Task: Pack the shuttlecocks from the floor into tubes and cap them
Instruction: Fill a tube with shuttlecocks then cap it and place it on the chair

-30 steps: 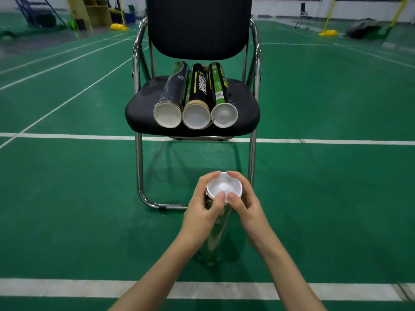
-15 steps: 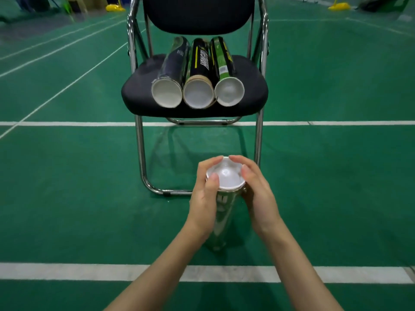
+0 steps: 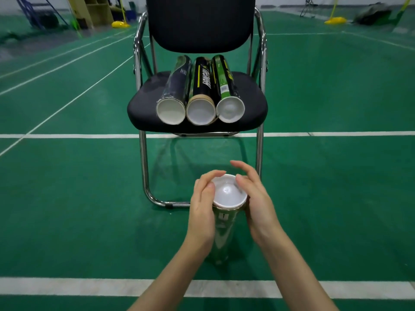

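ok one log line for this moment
left hand: gripping tube | right hand: on cap, fingers lifted | chair: three tubes

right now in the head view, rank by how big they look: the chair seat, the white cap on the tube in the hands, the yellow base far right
1. chair seat, widest by far.
2. white cap on the tube, enlarged by its nearness to the camera.
3. yellow base, smallest, though it stands far back, so its true size is unsure.
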`<state>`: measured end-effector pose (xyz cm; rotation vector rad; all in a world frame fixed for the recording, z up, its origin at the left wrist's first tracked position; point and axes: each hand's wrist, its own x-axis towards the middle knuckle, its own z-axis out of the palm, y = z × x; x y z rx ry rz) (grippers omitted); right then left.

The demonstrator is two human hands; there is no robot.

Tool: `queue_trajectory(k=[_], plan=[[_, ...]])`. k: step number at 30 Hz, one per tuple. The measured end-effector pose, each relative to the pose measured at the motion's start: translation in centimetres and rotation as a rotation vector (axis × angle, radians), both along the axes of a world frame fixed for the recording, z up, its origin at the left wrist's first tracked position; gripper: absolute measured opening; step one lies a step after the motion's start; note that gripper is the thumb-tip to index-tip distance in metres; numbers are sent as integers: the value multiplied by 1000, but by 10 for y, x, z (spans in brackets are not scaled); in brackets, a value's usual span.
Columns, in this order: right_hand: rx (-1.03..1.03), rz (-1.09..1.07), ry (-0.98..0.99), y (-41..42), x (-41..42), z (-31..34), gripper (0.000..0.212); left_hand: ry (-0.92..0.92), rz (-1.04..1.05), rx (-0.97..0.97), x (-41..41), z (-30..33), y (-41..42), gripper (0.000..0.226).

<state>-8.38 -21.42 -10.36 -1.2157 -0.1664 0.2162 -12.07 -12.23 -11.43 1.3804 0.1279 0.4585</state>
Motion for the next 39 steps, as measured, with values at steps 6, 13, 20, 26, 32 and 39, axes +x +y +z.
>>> queue_trajectory(k=[6,13,20,26,32,39], plan=[[-45,-67,-56,2,0,4,24,-7,-30,-30,5,1,-2,24],[-188,84,-220,-6,-17,-9,47,-36,-13,16,2,-5,3,28],[-185,62,-291,-4,-13,-15,48,-19,-16,59,3,-7,6,29],[-424,114,-239,-14,-11,0,56,114,-150,128,-4,9,16,25],[-621,176,-100,-27,-14,19,49,359,-276,137,-14,32,22,49],[-558,191,-198,-33,-34,43,42,321,-226,274,-34,65,20,21]])
